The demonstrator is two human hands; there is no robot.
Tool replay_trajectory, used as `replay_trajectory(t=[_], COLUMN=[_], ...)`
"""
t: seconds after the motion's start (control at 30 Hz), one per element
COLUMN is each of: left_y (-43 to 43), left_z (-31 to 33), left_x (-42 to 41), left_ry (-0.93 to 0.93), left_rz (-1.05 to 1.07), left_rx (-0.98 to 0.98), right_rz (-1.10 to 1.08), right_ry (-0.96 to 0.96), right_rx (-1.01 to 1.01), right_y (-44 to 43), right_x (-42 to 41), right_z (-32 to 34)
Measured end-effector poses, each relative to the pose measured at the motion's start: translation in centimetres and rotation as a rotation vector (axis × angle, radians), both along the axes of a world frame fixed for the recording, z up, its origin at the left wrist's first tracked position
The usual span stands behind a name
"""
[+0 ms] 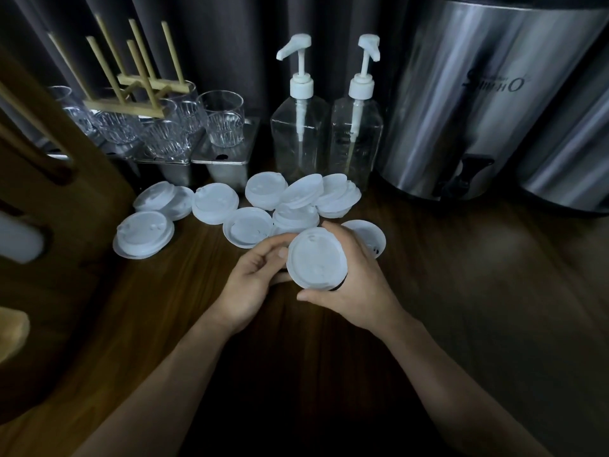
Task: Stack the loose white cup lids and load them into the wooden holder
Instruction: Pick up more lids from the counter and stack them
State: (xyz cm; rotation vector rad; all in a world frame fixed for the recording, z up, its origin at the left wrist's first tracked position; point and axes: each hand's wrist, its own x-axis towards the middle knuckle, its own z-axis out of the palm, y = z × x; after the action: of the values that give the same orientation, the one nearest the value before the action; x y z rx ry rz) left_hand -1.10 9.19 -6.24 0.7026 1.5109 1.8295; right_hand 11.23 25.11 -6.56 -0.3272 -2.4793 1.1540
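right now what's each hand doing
Left hand: holding the white lid at its left edge.
Right hand: holding the same lid.

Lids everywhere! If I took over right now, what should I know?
Hands: the left hand and right hand both grip one held lid above the table. Whether more are stacked under it is unclear.
Lids: ten or more loose lids lie scattered behind the hands, some overlapping.
Holder: the wooden holder stands far left, with something white showing in its slot.
Done: little stacking visible.
Left: gather the loose lids, stack them, load the holder.
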Motion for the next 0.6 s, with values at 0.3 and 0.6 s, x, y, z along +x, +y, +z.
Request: replay_trajectory(t=[0.3, 0.6], left_y=[-0.1, -0.1], left_z=[0.1, 0.1], left_x=[-0.2, 0.0], left_ry=[-0.011, 0.008], left_rz=[-0.026, -0.044], left_rx=[0.006, 0.01], right_rz=[-0.006, -0.061], right_ry=[-0.047, -0.036], right_rx=[0.053, 0.078], right_y=[-0.2, -1.1], right_x=[0.7, 0.6], right_z=[0.2, 0.7])
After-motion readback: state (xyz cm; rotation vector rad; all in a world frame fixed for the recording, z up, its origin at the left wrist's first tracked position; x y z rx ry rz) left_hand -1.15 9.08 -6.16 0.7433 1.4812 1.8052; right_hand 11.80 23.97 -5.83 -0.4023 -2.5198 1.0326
